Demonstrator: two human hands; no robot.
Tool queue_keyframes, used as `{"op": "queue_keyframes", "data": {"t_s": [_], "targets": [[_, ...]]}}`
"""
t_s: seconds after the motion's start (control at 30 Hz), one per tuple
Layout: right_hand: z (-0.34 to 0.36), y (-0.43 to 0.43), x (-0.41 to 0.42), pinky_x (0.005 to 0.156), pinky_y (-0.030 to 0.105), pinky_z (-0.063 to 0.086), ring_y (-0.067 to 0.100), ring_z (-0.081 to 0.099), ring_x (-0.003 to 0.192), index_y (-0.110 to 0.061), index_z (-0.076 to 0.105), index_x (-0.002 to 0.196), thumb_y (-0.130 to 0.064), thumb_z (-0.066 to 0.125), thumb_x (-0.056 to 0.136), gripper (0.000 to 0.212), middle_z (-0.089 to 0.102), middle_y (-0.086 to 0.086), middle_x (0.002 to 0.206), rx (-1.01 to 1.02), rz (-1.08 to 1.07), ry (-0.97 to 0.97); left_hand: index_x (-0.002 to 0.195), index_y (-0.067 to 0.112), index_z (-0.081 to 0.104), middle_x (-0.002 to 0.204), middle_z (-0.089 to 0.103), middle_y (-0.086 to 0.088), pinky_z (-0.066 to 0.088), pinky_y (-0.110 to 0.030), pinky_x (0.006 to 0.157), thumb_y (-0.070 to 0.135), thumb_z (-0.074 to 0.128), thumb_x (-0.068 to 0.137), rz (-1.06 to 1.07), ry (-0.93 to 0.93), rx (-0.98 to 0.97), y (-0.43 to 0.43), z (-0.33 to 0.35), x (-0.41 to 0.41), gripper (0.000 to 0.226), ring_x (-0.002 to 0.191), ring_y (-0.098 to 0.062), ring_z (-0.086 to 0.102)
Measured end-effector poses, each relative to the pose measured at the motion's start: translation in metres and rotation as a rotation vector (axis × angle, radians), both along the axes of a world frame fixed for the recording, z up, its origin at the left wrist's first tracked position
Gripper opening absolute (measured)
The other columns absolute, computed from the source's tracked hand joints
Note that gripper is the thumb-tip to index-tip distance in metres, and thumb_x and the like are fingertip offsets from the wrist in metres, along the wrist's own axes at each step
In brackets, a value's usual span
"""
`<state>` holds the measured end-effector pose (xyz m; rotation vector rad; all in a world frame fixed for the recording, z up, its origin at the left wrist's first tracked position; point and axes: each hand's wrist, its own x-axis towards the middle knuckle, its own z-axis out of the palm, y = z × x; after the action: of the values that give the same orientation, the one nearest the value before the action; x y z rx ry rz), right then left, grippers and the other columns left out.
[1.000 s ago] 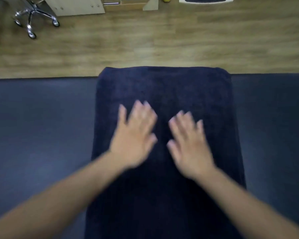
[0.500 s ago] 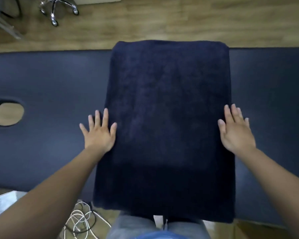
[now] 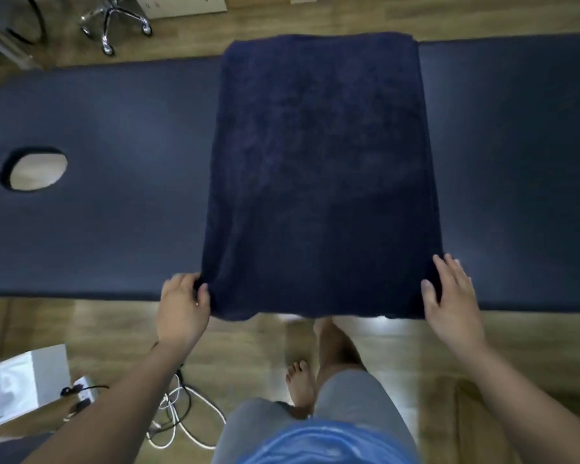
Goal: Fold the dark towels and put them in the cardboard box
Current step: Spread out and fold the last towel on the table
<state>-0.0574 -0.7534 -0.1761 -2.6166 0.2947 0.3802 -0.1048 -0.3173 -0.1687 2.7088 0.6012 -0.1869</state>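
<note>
Oval hole (image 3: 34, 169) at left in the smooth padded table (image 3: 114, 212). Our left hand (image 3: 185, 306) curls round the near left corner of the dark towel (image 3: 318, 179), gripping the plush cloth. The towel lies flat and rectangular across the table, its near edge hanging just past the table's near edge. Our right hand (image 3: 452, 296) rests straight-fingered on the near right corner. Padding extends well to either side.
</note>
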Motion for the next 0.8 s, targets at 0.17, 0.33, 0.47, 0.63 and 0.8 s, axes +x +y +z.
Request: {"op": "queue_keyframes", "data": {"t_s": [0.17, 0.33, 0.47, 0.63, 0.8], "targets": [[0.0, 0.0, -0.052, 0.104, 0.031, 0.036, 0.028, 0.051, 0.124, -0.008, 0.062, 0.117, -0.01, 0.07, 0.085, 0.033, 0.057, 0.012, 0.129, 0.123, -0.214, -0.079, 0.109, 0.014, 0.059, 0.105, 0.064, -0.002, 0.05, -0.035, 0.088, 0.017, 0.073, 0.084, 0.339, 0.01, -0.388, -0.014, -0.001, -0.037, 0.028, 0.095, -0.02, 0.062], [-0.017, -0.013, -0.055, 0.104, 0.041, 0.043, 0.031, 0.055, 0.12, -0.006, 0.051, 0.13, -0.019, 0.081, 0.078, 0.062, 0.057, 0.012, 0.131, 0.433, -0.707, 0.21, 0.115, 0.014, 0.06, 0.107, 0.069, 0.005, 0.046, -0.031, 0.085, 0.012, 0.082, 0.078, 0.508, 0.156, -0.754, -0.016, -0.024, -0.041, 0.044, 0.106, -0.019, 0.064], [-0.056, -0.013, -0.047, 0.107, 0.043, 0.041, 0.022, 0.053, 0.121, -0.014, 0.044, 0.133, -0.016, 0.087, 0.069, 0.077, 0.054, 0.003, 0.133, 0.581, -0.674, 0.272, 0.108, 0.022, 0.064, 0.104, 0.072, 0.005, 0.046, -0.028, 0.085, 0.005, 0.085, 0.073, 0.496, 0.163, -0.816, -0.009, -0.06, -0.039, 0.044, 0.103, -0.017, 0.066], [-0.084, -0.019, -0.058, 0.094, 0.032, 0.044, 0.01, 0.061, 0.099, -0.027, 0.057, 0.116, -0.015, 0.083, 0.073, 0.051, 0.067, -0.006, 0.111, 0.591, -0.421, 0.374, 0.095, 0.027, 0.067, 0.095, 0.069, 0.013, 0.047, -0.025, 0.083, 0.008, 0.087, 0.071, 0.375, 0.242, -0.774, -0.014, -0.077, -0.057, 0.037, 0.092, -0.006, 0.064], [-0.077, -0.027, -0.083, 0.101, 0.034, 0.042, 0.015, 0.06, 0.111, -0.025, 0.067, 0.116, -0.014, 0.073, 0.082, 0.036, 0.068, -0.006, 0.116, 0.642, -0.389, 0.437, 0.101, 0.017, 0.069, 0.095, 0.073, 0.008, 0.048, -0.021, 0.075, 0.007, 0.083, 0.068, 0.401, 0.272, -0.883, -0.034, -0.049, -0.114, 0.038, 0.093, -0.013, 0.066]]}}
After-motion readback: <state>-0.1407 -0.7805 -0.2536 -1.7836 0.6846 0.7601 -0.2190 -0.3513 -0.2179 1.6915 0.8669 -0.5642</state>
